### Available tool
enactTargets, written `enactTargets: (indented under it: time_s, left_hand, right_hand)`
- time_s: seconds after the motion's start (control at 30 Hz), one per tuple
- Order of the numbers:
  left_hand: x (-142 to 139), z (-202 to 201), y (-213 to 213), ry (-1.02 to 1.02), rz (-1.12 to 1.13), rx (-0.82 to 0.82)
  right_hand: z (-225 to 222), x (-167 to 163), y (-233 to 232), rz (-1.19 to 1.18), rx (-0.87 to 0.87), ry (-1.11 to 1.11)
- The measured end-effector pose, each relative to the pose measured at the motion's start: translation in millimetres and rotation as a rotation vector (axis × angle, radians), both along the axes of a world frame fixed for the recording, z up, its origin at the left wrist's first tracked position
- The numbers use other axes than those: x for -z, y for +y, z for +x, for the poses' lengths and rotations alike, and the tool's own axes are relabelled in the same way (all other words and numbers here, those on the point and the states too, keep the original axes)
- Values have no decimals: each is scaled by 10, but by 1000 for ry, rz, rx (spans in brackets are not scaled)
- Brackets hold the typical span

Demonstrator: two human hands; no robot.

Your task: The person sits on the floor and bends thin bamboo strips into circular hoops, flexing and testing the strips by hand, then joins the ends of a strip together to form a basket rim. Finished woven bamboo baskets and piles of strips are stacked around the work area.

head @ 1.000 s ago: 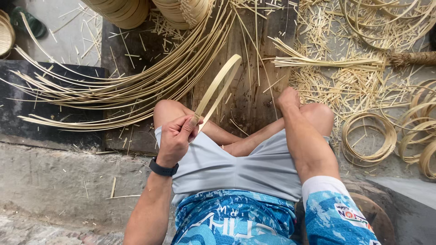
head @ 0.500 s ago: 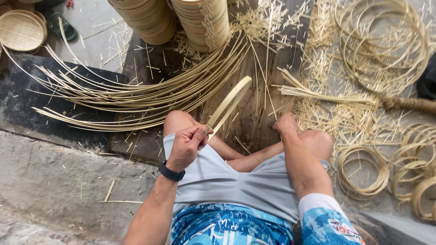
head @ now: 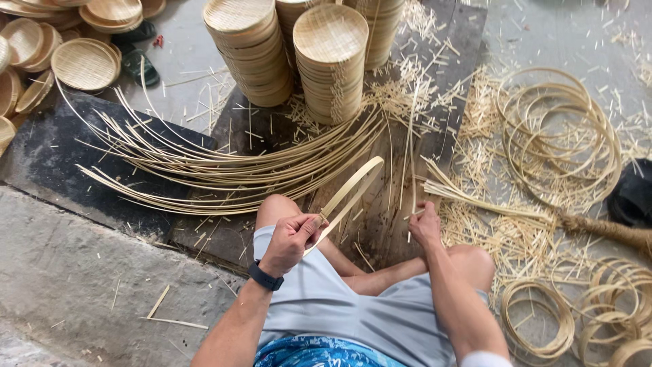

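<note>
A seated person works a bent bamboo strip amid stacks of woven trays and loose hoops.

Two tall tray stacks (head: 331,61) stand on the dark board (head: 462,41) ahead, long slats (head: 224,170) fan out to the left, and finished hoops (head: 560,136) lie on the right. The left hand (head: 291,241) is clamped on the strip (head: 350,194) over the left knee, fingers curled shut round its two gathered ends, the loop arching up and away. The right hand (head: 424,224) rests low on the board among splinters — whether it pinches anything cannot be told. The strip looks light, springy and prone to splitting — best gripped where its ends meet.
</note>
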State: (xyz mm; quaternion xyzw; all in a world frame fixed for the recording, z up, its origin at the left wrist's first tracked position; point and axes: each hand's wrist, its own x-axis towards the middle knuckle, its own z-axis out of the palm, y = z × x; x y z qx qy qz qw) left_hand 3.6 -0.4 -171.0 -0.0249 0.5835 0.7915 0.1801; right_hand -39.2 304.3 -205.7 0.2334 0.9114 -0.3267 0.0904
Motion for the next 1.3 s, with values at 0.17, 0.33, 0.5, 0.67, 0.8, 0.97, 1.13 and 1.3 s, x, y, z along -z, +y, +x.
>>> enactTargets:
  time_s: [0.17, 0.33, 0.5, 0.67, 0.8, 0.97, 1.13, 1.3]
  left_hand:
    - [4, -154, 40, 26, 11, 5]
    - [68, -166, 127, 92, -18, 38]
    - [25, -80, 200, 92, -43, 53]
    - [-77, -29, 252, 209, -115, 31]
    - [-103, 2, 296, 279, -142, 29]
    - [-46, 57, 275, 254, -223, 31]
    - [44, 116, 275, 263, -190, 27]
    - [80, 150, 288, 234, -216, 25]
  right_hand:
    - [190, -509, -39, -897, -104, 343]
    - [655, -1090, -133, -323, -485, 906]
    - [688, -1071, -628, -511, -464, 617]
    - [672, -907, -915, -471, -282, 730]
    - [637, -777, -999, -524, -217, 610]
    - [722, -598, -1011, -599, -117, 494]
    - [845, -506, -962, -649, -60, 466]
    - [932, -480, -948, -635, -69, 460]
